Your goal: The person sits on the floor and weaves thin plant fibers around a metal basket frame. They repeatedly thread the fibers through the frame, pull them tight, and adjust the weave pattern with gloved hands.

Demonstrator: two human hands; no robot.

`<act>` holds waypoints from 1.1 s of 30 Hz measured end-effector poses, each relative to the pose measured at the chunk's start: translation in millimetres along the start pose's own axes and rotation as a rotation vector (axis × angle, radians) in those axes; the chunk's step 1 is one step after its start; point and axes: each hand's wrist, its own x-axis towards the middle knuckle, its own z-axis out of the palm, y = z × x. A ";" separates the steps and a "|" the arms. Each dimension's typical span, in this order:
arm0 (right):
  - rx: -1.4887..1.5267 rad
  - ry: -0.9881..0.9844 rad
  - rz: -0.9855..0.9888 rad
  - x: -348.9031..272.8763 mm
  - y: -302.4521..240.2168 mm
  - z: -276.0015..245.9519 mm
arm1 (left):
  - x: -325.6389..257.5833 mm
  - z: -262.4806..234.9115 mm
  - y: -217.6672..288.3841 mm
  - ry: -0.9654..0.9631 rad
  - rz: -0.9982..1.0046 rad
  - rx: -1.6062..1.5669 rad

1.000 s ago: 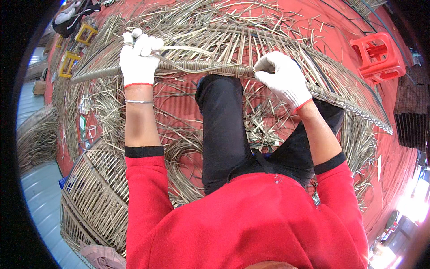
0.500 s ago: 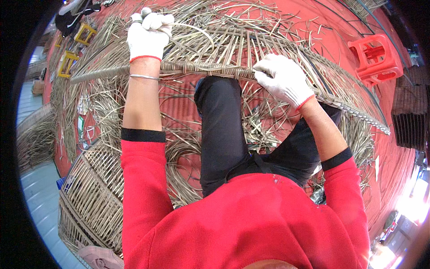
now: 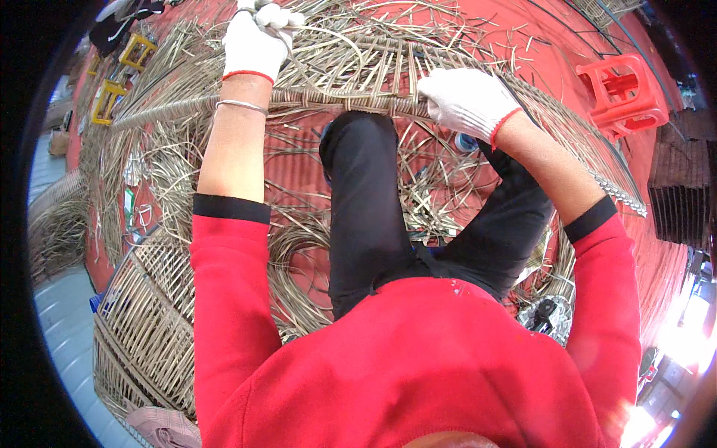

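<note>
A large curved wicker frame [image 3: 407, 66] lies across my knees, its near rim [image 3: 340, 97] wrapped with strands. My left hand [image 3: 258, 41], in a white knit glove with a red cuff, is closed beyond the rim at the upper left. It grips a pale wicker strand [image 3: 337, 35] that arcs right and curves down toward the rim. My right hand [image 3: 467, 103], gloved alike, is closed over the rim right of my left knee. Its fingertips bend down at the rim, and its thumb is hidden.
Loose wicker strands [image 3: 299, 280] litter the red floor [image 3: 299, 160]. A red plastic stool [image 3: 626, 93] stands at the far right, with yellow stools [image 3: 110, 102] at the far left. A woven panel [image 3: 149, 306] lies at my left. Dark stacked sheets [image 3: 678, 213] stand at the right edge.
My left hand has moved farther away with the strand. My right hand has shifted slightly farther away and left along the rim, its elbow swinging outward.
</note>
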 end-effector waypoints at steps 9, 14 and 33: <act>1.007 -0.282 0.167 10.5 46.1 -1.0 | 15.1 -43.8 19.0 0.060 -0.071 -0.064; 0.767 -0.191 0.133 8.4 37.4 -0.1 | 26.3 -73.1 19.9 0.123 -0.040 -0.038; -0.221 0.183 -0.028 1.9 -7.2 -13.3 | 18.4 -52.2 -10.3 0.086 -0.057 -0.106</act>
